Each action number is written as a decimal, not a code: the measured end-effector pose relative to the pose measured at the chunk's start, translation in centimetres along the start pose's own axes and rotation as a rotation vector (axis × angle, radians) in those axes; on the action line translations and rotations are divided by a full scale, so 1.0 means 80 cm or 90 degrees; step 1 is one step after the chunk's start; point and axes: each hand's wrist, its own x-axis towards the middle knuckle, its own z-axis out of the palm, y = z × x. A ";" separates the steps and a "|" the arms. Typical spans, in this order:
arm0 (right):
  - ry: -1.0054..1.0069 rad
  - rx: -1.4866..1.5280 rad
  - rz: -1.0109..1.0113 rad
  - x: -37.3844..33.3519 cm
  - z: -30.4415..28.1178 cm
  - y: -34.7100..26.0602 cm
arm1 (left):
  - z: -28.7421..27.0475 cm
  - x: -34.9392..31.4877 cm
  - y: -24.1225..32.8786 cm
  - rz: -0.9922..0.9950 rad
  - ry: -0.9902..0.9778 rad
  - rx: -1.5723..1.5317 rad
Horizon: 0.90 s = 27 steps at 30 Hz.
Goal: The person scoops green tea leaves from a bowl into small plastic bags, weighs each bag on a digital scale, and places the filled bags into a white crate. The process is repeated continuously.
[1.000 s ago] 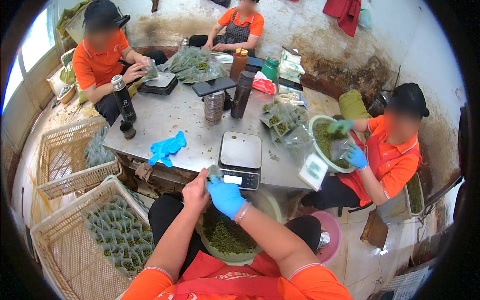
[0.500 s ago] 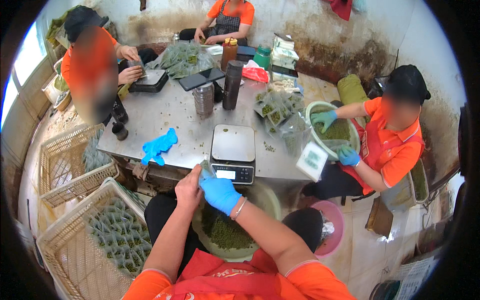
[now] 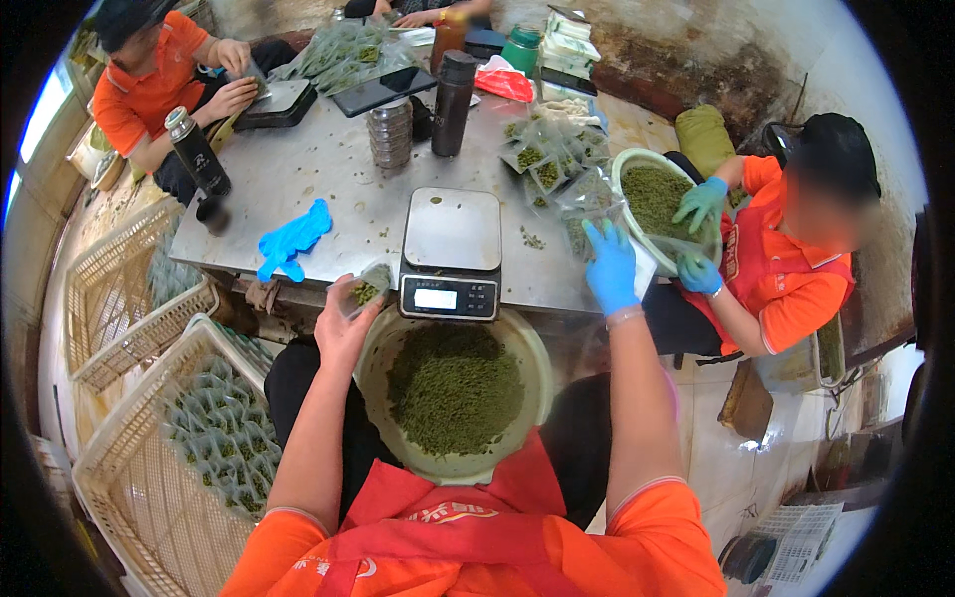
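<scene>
The left hand [image 3: 341, 326] pinches a small bag [image 3: 371, 287] between thumb and fingers; the right hand [image 3: 611, 267], fingers spread, seems to touch filled bags [image 3: 549, 171].

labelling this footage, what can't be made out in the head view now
Head view:
- pink basin: mostly hidden by the right forearm
- far co-worker: cut off by the top edge
- small dark object beside the black flask: blurred
- right hand: fingertips too small to tell if they pinch a bag
</scene>
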 end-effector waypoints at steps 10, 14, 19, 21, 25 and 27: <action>0.096 0.567 0.133 0.045 -0.098 -0.116 | -0.018 0.001 0.018 -0.006 -0.069 0.125; 0.161 0.423 -0.158 0.019 -0.079 -0.206 | -0.036 -0.025 -0.016 -0.044 -0.084 -0.331; 0.088 0.548 -0.147 -0.035 -0.077 -0.216 | -0.183 -0.083 -0.002 0.030 0.056 -0.297; 0.161 0.517 -0.077 -0.059 -0.083 -0.210 | -0.264 -0.118 -0.019 0.028 0.174 -0.185; -0.143 0.721 0.000 -0.134 -0.064 -0.242 | -0.411 -0.212 -0.089 -0.048 0.367 0.066; -0.281 0.648 -0.096 -0.178 -0.044 -0.253 | -0.450 -0.278 -0.100 -0.186 0.401 0.264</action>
